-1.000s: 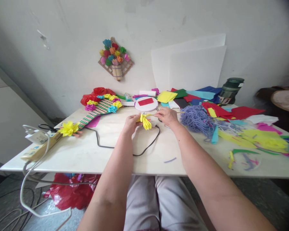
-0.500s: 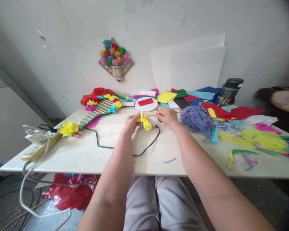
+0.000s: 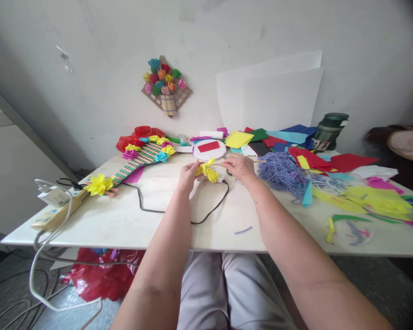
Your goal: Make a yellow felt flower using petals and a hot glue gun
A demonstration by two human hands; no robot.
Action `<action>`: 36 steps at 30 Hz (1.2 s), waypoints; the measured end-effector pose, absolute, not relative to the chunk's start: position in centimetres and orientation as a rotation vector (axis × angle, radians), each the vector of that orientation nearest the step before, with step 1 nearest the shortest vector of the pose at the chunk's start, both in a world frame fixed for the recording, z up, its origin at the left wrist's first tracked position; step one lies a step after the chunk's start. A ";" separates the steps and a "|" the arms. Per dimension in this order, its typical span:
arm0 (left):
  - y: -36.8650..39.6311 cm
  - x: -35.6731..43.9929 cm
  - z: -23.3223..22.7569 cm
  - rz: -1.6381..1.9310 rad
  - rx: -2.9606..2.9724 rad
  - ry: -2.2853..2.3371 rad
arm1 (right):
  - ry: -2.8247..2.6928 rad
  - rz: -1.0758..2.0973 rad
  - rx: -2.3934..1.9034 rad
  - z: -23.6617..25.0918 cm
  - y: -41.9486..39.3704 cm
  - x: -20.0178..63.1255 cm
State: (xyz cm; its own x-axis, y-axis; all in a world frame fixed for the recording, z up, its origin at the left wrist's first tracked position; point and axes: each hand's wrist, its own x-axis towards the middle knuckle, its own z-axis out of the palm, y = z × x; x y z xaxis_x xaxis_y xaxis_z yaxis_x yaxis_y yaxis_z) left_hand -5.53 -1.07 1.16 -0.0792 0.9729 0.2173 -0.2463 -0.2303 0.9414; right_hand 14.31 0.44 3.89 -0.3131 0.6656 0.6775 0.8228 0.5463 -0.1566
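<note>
- Yellow paper flower point(image 3: 209, 170) sits near the middle of the white table point(image 3: 124, 220), toward its far side, held just above the tabletop between both hands
- Open room lies in front of it: a bare stretch of tabletop runs back to the near table edge, crossed only by a black cable point(image 3: 179, 211) and a small purple scrap point(image 3: 242, 230)
- Crowding on the right: a heap of lilac yarn point(image 3: 281, 173) just beside the right hand, then loose coloured paper sheets point(image 3: 365, 192) spread out to the right edge
- Behind the flower stands a round white disc with a red rectangle point(image 3: 209, 149); to the left lies a striped woven paper cone point(image 3: 137, 160) trimmed with flowers
- The flower is a bunch of cut yellow strips fanning downward, gathered at the top, with a thin wooden stick point(image 3: 253, 161) running off to the right
- Left hand point(image 3: 187, 176) pinches the gathered top of the flower, fingers curled closed round it
- Right hand point(image 3: 239, 166) is palm down, fingertips closed on the stick beside the flower; both forearms stretch forward over the table
</note>
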 end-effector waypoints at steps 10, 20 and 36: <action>-0.4 -5.7 0.8 1.615 1.066 0.888 | -2.030 -0.252 -1.156 3.5 0.8 14.7; -0.9 -5.4 1.4 1.622 0.955 0.775 | -1.702 0.351 -1.280 2.8 2.0 15.1; -1.8 -4.5 1.7 1.243 1.111 0.667 | -1.547 0.915 -1.175 3.9 0.8 13.9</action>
State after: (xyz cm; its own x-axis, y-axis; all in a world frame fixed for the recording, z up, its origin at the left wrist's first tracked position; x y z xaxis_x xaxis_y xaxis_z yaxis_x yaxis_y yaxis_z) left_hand -4.51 -1.83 1.70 0.2453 0.9559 0.1614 -0.3940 -0.0538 0.9175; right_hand 13.91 0.78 3.90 -0.0821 0.9664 0.2435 0.2520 0.2565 -0.9331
